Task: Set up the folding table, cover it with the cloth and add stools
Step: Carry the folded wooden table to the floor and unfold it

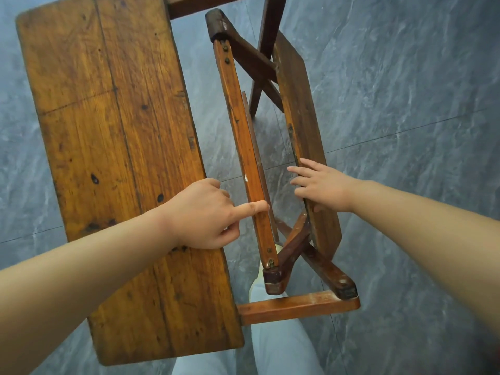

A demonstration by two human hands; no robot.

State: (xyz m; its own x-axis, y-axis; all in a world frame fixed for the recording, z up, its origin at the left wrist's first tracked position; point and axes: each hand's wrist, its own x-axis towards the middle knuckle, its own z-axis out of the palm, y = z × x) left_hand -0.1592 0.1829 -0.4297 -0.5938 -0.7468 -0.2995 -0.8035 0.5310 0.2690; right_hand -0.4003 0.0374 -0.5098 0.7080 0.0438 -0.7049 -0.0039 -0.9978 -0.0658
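Observation:
A wooden folding table stands partly unfolded below me. Its wide left leaf (pixel 108 147) lies nearly flat. A narrow middle rail (pixel 243 147) runs away from me, and the right leaf (pixel 300 112) stands tilted on edge. Dark crossed legs (pixel 295 247) show between them. My left hand (pixel 205 215) grips the inner edge of the left leaf, with its thumb pressed against the middle rail. My right hand (pixel 319 188) rests with straight fingers on the inner face of the right leaf. No cloth or stool is in view.
Grey marbled floor tiles (pixel 405 104) surround the table. A lower wooden crossbar (pixel 297 307) sticks out near my legs in light trousers (pixel 276 347). Another dark wooden frame (pixel 267 28) reaches in from the top edge.

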